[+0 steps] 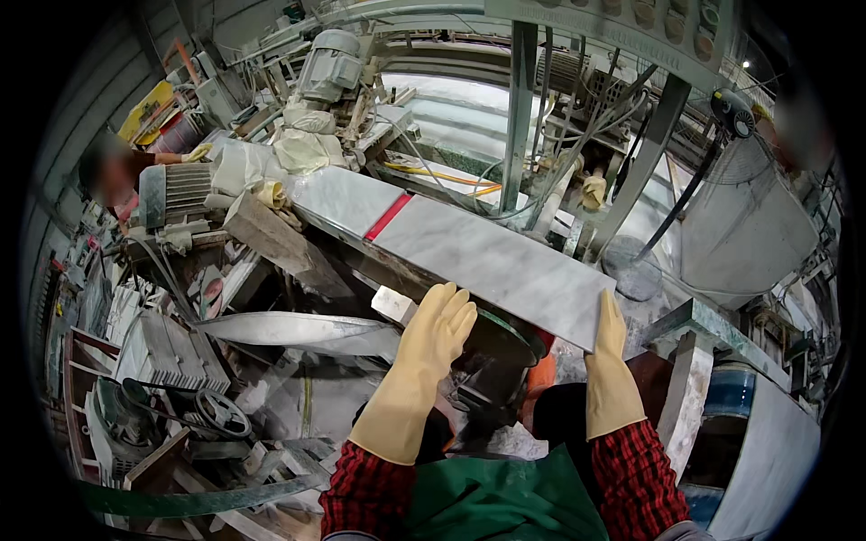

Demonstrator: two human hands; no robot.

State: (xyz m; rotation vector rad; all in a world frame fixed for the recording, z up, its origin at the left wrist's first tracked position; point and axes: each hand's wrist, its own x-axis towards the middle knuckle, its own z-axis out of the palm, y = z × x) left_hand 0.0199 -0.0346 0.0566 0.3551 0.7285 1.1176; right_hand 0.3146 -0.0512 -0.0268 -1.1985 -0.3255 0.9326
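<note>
marble slab (pixel 469 248) — long, grey-white, crossed by a red stripe (pixel 388 217) — lies slanting across the machine bench (pixel 695 316). left hand (pixel 439 326), in a cream rubber glove, rests flat with fingers together against its near edge; right hand (pixel 610 329), gloved too, fingers straight, touches the slab's right end. an electric motor (pixel 329 65) sits beyond — another person's gloved hand (pixel 197 153) far left.

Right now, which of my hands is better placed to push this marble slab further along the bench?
Probably the right hand: its glove lies flat against the near end edge of the grey marble slab, in line with its length. The left hand only hovers near the slab's long side edge, fingers spread.
</note>
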